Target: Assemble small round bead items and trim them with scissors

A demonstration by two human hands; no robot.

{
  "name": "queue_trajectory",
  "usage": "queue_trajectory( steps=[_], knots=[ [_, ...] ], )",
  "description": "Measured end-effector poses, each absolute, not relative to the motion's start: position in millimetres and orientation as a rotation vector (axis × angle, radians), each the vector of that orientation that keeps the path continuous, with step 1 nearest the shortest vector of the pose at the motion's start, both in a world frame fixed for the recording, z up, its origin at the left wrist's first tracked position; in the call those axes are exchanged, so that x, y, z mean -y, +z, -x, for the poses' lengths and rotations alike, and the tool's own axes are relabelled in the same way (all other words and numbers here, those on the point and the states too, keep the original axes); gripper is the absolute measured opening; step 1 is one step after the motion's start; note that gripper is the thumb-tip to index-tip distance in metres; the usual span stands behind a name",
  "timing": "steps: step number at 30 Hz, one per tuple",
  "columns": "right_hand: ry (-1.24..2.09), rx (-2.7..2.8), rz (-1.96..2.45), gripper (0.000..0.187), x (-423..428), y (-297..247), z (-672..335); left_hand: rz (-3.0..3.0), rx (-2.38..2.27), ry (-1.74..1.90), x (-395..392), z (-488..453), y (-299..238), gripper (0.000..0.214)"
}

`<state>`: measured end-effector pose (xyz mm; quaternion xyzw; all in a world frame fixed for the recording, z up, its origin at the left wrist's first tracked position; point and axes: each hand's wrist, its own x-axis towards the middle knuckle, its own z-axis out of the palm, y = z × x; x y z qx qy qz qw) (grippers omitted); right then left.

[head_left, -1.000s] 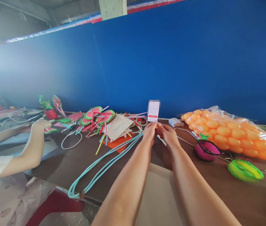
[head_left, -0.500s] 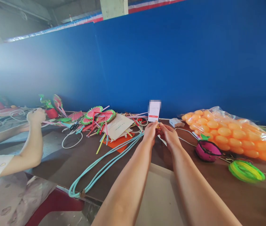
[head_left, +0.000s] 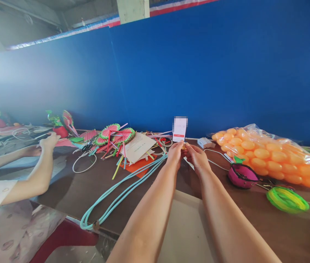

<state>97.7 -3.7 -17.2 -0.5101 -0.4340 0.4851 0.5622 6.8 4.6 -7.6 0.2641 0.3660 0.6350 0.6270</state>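
Observation:
Both hands meet at the far side of the brown table [head_left: 70, 193], their fingertips closed round a small gold-coloured thing [head_left: 184, 147]. My left hand [head_left: 175, 152] pinches it from one side and my right hand [head_left: 197, 156] from the other. Its kind is too small and too covered by fingers to make out. Just behind my fingertips, a phone [head_left: 179, 128] stands upright with a lit white screen, partly blurred. Under my right hand, a thin white strip [head_left: 189, 163] pokes out. Light blue tubing [head_left: 119, 184] runs in a long loop left of my left hand.
A clear bag of orange plastic eggs [head_left: 270, 155] lies at right, by a purple pouch [head_left: 242, 176] and a green-yellow coil [head_left: 288, 199]. Papers [head_left: 138, 146], watermelon paper fans [head_left: 111, 130] and scissors [head_left: 87, 147] crowd the left back. A co-worker's arm [head_left: 38, 171] reaches in farther left.
The co-worker's raised hand has moved right and slightly down, and their forearm leans more. My own hands stay in nearly the same place.

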Motion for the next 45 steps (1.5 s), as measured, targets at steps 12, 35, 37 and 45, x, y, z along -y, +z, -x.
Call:
queue_trajectory(
  steps=[12,35,37,45],
  knots=[
    [1.120,1.075,1.216,0.054,4.4,-17.6,-98.9,-0.618,-0.849,1.454,-5.5,-7.3,-11.0,0.031],
    [1.052,1.090,1.295,0.056,1.9,-18.8,-98.8,-0.612,-0.852,1.446,-8.0,-7.6,-14.1,0.026],
    [1.055,1.089,1.307,0.055,1.4,-19.5,-98.5,-0.615,-0.856,1.451,-9.2,-7.6,-15.3,0.029],
    [1.044,1.124,1.309,0.055,-2.1,-24.2,-99.3,-0.575,-0.874,1.457,-9.8,-8.0,-14.6,0.022]
  ],
)
